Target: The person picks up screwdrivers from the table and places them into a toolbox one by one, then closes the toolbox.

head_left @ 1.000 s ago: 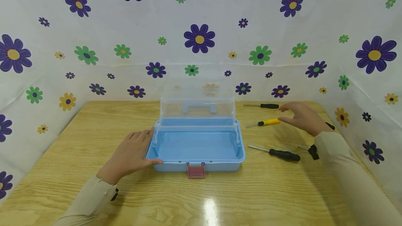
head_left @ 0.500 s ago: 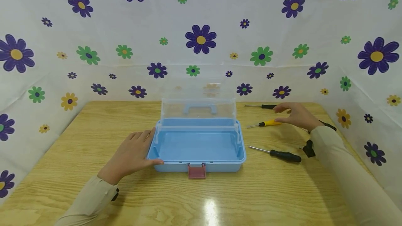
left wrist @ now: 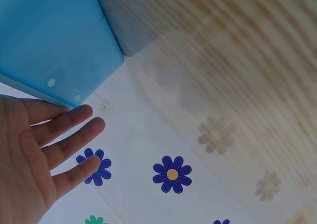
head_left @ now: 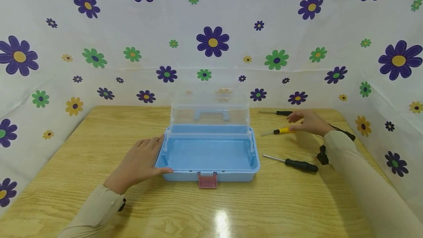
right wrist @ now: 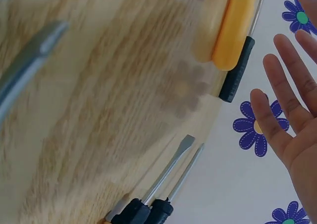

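My left hand (head_left: 138,162) rests against the left side of a light blue plastic toolbox (head_left: 211,175), with the thumb on its front rim. In the left wrist view the fingers (left wrist: 74,142) are extended and spread at the blue wall. The toolbox's clear lid (head_left: 209,115) stands raised; its bottom is bare. On the right, my right hand (head_left: 310,122) hovers at a yellow-handled screwdriver (head_left: 282,130), thumb near the handle's end. The right wrist view shows those fingers apart, beside the yellow handle (right wrist: 235,30), holding nothing. Behind it lies a thin black-handled screwdriver (head_left: 283,113).
A larger black-handled screwdriver (head_left: 300,165) lies right of the toolbox. More black-handled ones lie near the right arm, such as one (head_left: 343,132) by the table's right edge, partly hidden. A pink latch (head_left: 207,181) hangs at the toolbox front. Flowered cloth (head_left: 213,17) surrounds the wooden table (head_left: 185,208).
My right hand has moved slightly left, over the end of the yellow handle, its fingers lowering a little. The left hand stays on the toolbox. The head view has shifted slightly.
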Demonstrator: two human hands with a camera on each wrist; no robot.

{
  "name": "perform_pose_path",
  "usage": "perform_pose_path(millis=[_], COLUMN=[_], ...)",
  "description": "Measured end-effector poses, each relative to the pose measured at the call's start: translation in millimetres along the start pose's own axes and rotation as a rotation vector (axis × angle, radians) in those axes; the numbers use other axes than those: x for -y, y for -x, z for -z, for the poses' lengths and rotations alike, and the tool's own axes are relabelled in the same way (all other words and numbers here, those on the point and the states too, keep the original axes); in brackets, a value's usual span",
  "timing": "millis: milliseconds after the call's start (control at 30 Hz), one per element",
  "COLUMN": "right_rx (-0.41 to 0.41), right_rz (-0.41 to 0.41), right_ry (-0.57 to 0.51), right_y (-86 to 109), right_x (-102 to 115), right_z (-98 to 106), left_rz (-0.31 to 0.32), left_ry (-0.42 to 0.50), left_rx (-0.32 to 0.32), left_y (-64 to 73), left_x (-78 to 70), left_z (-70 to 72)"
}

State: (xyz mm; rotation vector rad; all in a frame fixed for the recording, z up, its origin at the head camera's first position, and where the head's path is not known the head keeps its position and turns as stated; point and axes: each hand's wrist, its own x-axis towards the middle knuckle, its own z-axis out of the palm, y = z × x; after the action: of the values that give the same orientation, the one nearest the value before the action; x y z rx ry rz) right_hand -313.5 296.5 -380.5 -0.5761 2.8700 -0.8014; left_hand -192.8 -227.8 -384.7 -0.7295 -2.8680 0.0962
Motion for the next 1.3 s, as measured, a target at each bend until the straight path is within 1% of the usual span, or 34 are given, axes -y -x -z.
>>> perform_pose_path(millis=[600, 767, 867, 1000, 1167, 1300], right_rx=[0.065, 0.071, 0.075, 0.093, 0.112, 0.116], right_rz=[-0.06, -0.044, -0.028, -0.038, -0.058, -0.053], right_ry=[-0.022, -0.015, -0.012, -0.017, -0.013, -0.009], right_y=[-10.7, -12.4, -11.7, -12.3, -15.9, -17.3], right_x=[-23, -27, -27, -28, -35, -38], right_z=[-9, -10, -10, -10, -11, -12], left_rz=[0.002, 0.0, 0.001, 0.002, 0.01, 0.017], left_ry=[-0.004, -0.005, -0.005, -0.008, -0.004, 0.004], left_rx=[0.01, 0.006, 0.005, 0.009, 0.018, 0.023], left_y=[0.3, -0.1, -0.3, -0.2, 0.1, 0.3], left_x=[0.4, 0.4, 0.4, 0.5, 0.8, 1.4], left_z=[-1.4, -1.4, -1.1, -0.9, -1.8, -2.5])
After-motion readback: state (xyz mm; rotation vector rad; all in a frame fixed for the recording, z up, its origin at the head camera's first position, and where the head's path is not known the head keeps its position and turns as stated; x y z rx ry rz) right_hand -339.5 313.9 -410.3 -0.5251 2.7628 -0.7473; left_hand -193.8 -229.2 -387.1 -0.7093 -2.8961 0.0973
